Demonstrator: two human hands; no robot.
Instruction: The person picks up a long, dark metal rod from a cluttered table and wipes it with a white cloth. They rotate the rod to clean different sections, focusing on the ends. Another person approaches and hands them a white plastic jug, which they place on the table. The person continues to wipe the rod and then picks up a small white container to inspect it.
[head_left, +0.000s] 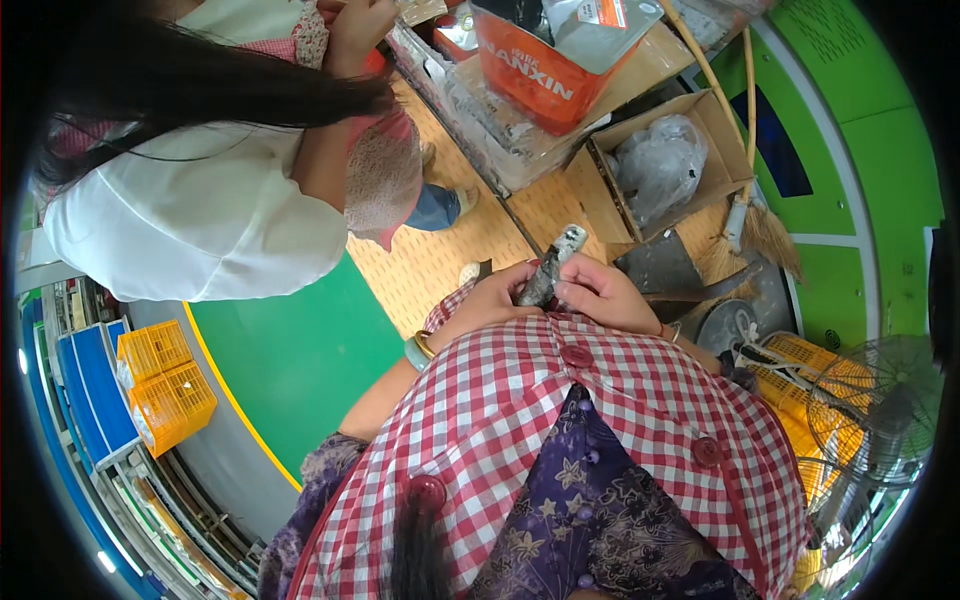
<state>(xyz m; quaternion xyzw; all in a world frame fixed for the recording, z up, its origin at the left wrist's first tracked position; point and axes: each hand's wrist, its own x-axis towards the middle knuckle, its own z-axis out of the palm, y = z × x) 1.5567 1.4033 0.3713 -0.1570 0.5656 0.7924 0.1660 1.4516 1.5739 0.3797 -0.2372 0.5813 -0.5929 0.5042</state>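
Note:
Close in front of my checked apron (480,420), my two hands meet around an oblong thing (550,270), mottled grey, black and white, with a paler upper end. Its kind I cannot make out. My left hand (492,298) is closed around its left side, low down. The bent fingers of my right hand (608,297) press against its right side, the thumb and fingertips close together. Its pale end sticks up beyond both hands, tilted to the right. The fingers partly cover its lower end.
A person in a white top (200,220) stands at the left. Ahead are an orange-red bin (530,75) and an open cardboard box (725,130) holding clear plastic bags (660,165). Brooms (735,235), a dustpan (660,265) and a fan (870,410) are at the right; yellow crates (165,385) far left.

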